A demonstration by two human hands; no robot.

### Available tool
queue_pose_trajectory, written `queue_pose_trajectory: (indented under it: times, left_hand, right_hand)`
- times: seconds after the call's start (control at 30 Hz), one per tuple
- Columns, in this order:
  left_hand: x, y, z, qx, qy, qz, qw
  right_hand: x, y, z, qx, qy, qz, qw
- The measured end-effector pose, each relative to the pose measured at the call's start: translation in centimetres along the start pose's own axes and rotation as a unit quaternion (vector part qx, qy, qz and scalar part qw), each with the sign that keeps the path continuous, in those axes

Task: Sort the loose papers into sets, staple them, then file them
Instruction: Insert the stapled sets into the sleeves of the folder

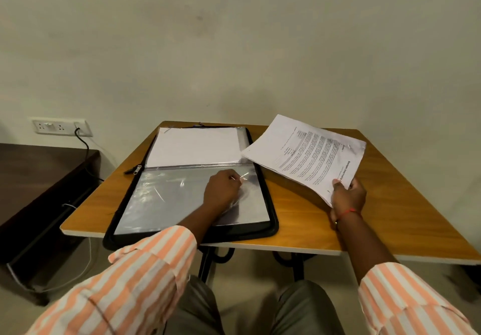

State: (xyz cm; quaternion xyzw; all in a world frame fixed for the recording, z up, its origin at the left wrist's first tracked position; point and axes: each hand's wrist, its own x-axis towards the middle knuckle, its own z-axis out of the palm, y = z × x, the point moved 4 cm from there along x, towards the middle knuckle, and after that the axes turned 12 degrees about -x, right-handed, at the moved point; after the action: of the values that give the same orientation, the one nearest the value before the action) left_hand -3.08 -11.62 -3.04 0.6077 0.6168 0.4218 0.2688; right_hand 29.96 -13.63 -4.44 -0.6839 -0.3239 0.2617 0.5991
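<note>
Head view, from left to right: a black zip folder (191, 183) lies open on the counter (325, 220), its far half showing a blank white sheet (195, 146) tucked in a sleeve, its near half a clear plastic sleeve (166, 199) that looks empty. The left hand (221, 189) rests on that near sleeve with fingers curled, seemingly pinching at the plastic near its right edge; whether it has actually caught the opening I cannot tell. To the right of it, well apart, the right hand (347, 194) grips the near corner of a printed set (307, 156), thumb on top, the pages lifted off the counter and tilted toward the folder. No stapler shows.

This looks like the filing step: one set in hand, a pocket being readied. The next move probably calls for the left hand to part the sleeve's mouth and hold it open while the right hand feeds the set's edge in squarely, without buckling pages.
</note>
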Motion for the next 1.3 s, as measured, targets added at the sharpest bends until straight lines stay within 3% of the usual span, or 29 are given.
queue_pose_trajectory:
  times: [0.13, 0.47, 0.9, 1.3]
  left_hand:
    - [0.3, -0.2, -1.1, -0.074, 0.035, -0.035, 0.996]
    - [-0.4, 0.0, -0.8, -0.102, 0.037, -0.036, 0.993]
    - [-1.1, 0.9, 0.6, -0.027, -0.012, -0.037, 0.999]
    - [-1.3, 1.0, 0.9, -0.019, 0.008, -0.033, 0.999]
  right_hand:
    - [-1.1, 0.1, -1.9, -0.014, 0.026, 0.003, 1.0]
    - [-1.7, 0.8, -4.7, -0.074, 0.01, -0.013, 0.997]
    - [-3.1, 0.3, -6.2, -0.085, 0.01, -0.048, 0.995]
    - [-3.4, 0.0, -9.3, -0.141, 0.018, -0.076, 0.987]
